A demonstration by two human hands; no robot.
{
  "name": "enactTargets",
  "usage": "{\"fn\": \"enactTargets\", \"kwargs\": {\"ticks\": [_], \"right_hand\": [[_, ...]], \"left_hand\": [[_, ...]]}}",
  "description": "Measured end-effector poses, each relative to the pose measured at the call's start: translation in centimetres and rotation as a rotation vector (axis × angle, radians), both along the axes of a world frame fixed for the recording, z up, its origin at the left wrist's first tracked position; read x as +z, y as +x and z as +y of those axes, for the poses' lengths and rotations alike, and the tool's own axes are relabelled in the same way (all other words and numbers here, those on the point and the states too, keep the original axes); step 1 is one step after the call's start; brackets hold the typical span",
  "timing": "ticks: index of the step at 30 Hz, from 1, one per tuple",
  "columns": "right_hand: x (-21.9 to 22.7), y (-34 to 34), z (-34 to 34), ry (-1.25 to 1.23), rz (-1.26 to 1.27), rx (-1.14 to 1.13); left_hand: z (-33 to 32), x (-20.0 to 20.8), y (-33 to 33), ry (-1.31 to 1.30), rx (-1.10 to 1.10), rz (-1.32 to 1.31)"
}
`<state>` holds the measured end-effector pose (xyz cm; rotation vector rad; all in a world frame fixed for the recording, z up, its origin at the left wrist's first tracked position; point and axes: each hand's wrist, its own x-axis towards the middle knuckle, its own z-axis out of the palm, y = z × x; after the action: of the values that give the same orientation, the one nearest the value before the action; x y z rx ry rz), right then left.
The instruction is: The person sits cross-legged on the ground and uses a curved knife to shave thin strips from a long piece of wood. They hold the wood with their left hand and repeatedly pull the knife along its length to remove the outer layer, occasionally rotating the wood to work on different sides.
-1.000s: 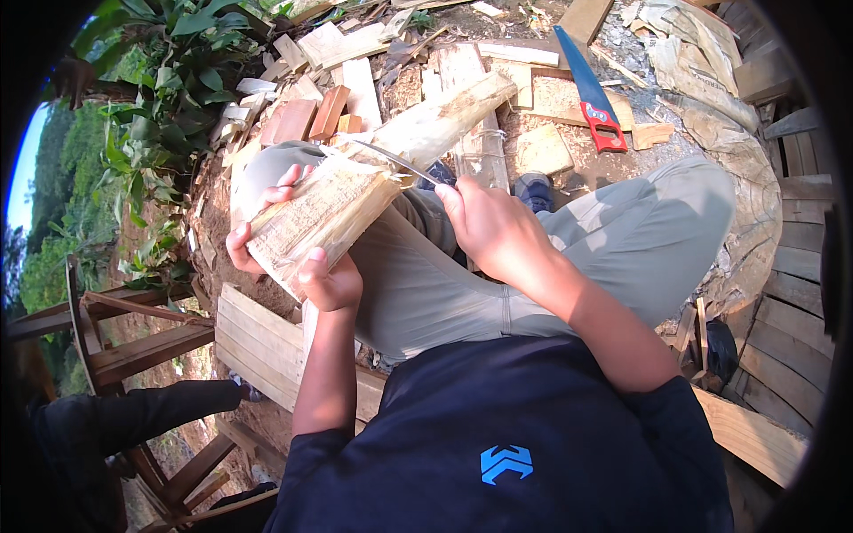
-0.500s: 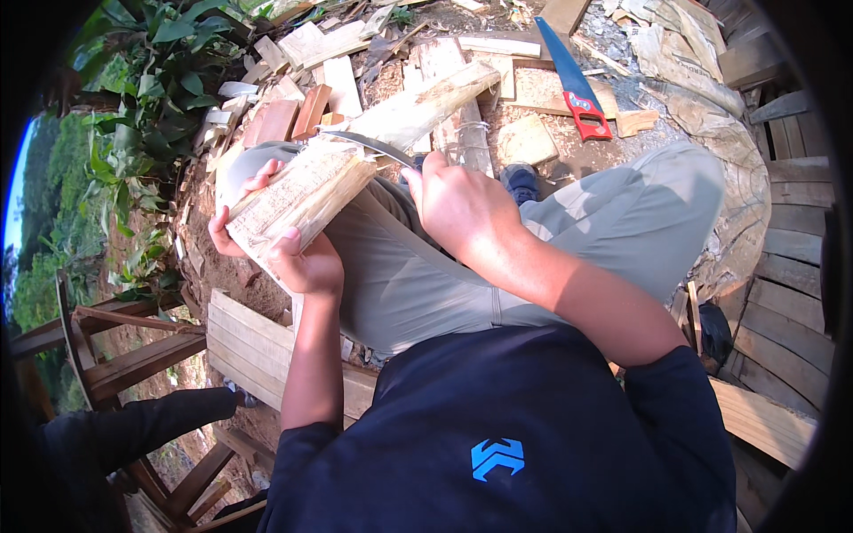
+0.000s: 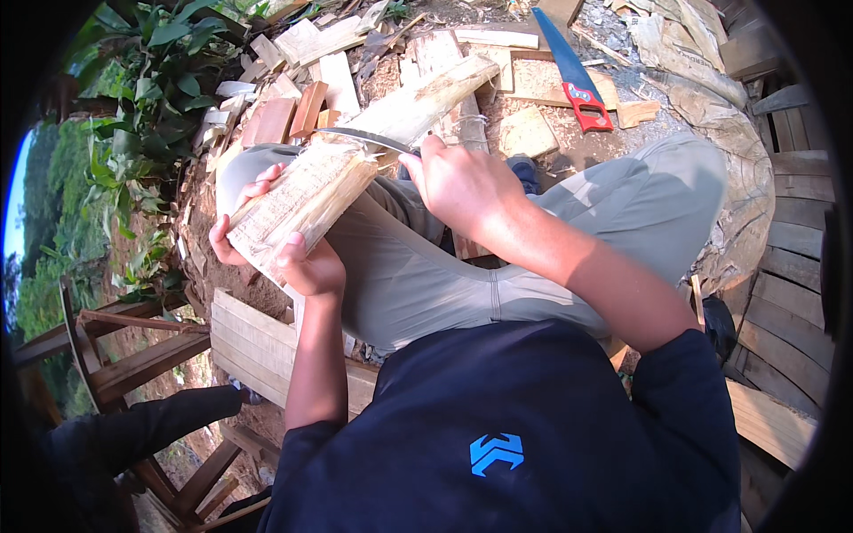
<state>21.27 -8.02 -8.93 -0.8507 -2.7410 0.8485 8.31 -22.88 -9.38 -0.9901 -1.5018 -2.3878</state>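
Observation:
My left hand (image 3: 298, 262) grips a pale, rough wooden block (image 3: 306, 202) near its lower end, thumb on one side and fingers round the other. The block is tilted, its far end by my left knee. My right hand (image 3: 466, 186) is closed round the handle of a knife (image 3: 369, 138), the handle mostly hidden in the fist. Its long, slightly curved blade lies across the far end of the block, at or just above the wood; whether it touches I cannot tell. Curled shavings cling to that end.
A long split timber (image 3: 426, 99) lies just beyond the block. Farther right is a handsaw (image 3: 573, 75) with a blue blade and red handle. Reddish wood blocks (image 3: 308, 108) and several offcuts litter the ground. A plank bench (image 3: 253, 333) is at left, near another person's dark-clothed leg (image 3: 169, 422).
The knife and my right hand have shifted very slightly, the blade staying across the block's far end. The left hand keeps its hold on the block.

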Motion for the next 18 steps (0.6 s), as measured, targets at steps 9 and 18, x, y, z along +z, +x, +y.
{"fn": "enactTargets", "kwargs": {"ticks": [9,18], "right_hand": [[-2.2,-0.4,3.9,0.062,0.135,0.074],[-0.2,-0.5,2.7,-0.041,0.001,0.143]], "left_hand": [[0.6,-0.1,-0.5,-0.001,-0.004,-0.003],[0.0,-0.2,-0.6,0.029,-0.004,-0.008]]}}
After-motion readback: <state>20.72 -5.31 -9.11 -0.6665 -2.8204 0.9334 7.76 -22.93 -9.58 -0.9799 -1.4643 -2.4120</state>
